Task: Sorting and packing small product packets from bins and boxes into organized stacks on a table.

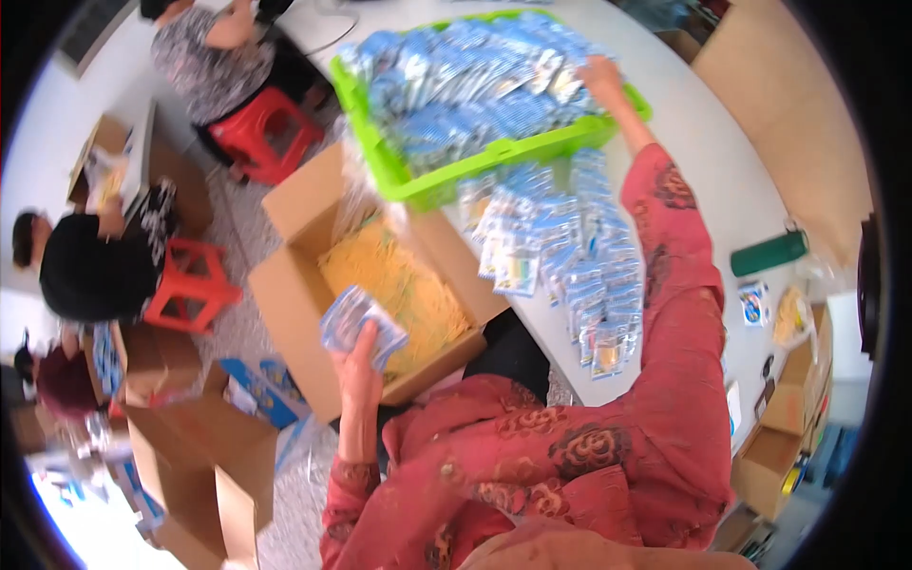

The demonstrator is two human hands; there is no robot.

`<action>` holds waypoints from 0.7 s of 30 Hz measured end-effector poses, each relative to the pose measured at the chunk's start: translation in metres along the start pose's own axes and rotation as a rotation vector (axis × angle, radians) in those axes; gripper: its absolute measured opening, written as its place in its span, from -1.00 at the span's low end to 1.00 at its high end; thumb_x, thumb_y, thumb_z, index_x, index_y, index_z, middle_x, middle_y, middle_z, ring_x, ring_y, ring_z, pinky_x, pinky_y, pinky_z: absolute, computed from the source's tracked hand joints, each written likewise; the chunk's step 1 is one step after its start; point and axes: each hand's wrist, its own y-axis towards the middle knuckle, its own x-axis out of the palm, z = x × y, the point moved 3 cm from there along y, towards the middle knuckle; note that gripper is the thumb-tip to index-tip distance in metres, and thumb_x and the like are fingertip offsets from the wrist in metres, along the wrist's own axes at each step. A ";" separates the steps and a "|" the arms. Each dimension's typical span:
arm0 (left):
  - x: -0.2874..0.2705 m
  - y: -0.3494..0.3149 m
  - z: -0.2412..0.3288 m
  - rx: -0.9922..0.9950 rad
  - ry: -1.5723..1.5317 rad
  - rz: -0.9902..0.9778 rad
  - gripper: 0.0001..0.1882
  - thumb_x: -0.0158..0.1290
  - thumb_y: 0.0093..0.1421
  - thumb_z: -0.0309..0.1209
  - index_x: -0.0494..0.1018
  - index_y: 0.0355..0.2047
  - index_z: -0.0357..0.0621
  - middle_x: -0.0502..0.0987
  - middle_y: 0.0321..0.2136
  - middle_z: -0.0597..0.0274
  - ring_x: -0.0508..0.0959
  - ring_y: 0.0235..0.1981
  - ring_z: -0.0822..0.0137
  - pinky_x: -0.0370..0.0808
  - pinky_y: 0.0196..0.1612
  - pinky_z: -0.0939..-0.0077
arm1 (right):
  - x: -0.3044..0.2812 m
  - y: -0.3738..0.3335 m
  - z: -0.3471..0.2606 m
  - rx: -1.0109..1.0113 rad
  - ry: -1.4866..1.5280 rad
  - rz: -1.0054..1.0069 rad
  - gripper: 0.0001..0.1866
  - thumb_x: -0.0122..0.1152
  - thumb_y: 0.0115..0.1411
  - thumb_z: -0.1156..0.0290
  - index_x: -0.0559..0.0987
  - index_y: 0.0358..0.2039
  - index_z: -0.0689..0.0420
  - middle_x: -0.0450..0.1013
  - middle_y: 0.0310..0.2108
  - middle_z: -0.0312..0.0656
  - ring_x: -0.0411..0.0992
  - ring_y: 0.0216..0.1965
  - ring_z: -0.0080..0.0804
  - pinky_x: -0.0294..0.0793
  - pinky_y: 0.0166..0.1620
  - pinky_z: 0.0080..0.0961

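Observation:
In my left hand is a small stack of flat blue-and-white plastic packets, pinched with the thumb on top. It hovers over an open cardboard box whose inside holds a layer of orange and greenish material. Far to the right, my right hand reaches over the rim of a bright green plastic crate and touches the packets heaped inside; its fingers are blurred. Overlapping rows of the same packets lie on the white table in front of the crate.
A green bottle and a small packet stand at the table's right. Another open cardboard box is on the floor at lower left. Red stools hold seated people at left.

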 end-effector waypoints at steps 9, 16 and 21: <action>0.017 0.013 0.005 0.075 0.040 -0.131 -0.73 0.14 0.03 -0.59 0.48 -0.20 -0.26 0.55 -0.33 0.29 0.51 -0.34 0.52 0.49 -0.21 0.57 | -0.087 -0.083 -0.137 -0.220 0.488 0.051 -0.69 0.04 0.18 0.11 0.49 -0.22 0.07 0.50 -0.48 -0.23 0.45 -0.48 -0.45 0.41 -0.36 -0.51; 0.013 0.003 -0.001 0.085 0.130 -0.176 -0.72 0.14 0.04 -0.60 0.45 -0.19 -0.23 0.54 -0.32 0.26 0.53 -0.33 0.48 0.51 -0.25 0.56 | -0.094 -0.233 -0.306 -0.590 1.001 -0.842 -0.76 0.25 0.06 0.33 0.50 -0.29 0.16 0.37 -0.55 -0.37 0.30 -0.53 -0.65 0.28 -0.48 -0.64; 0.014 -0.005 0.007 0.101 0.114 -0.203 -0.76 0.13 0.05 -0.57 0.48 -0.21 -0.24 0.54 -0.36 0.32 0.50 -0.35 0.54 0.49 -0.24 0.58 | -0.077 -0.253 -0.335 -0.837 0.996 -0.831 -0.80 0.27 -0.01 0.40 0.46 -0.48 0.24 0.31 -0.62 -0.21 0.27 -0.59 -0.42 0.23 -0.50 -0.47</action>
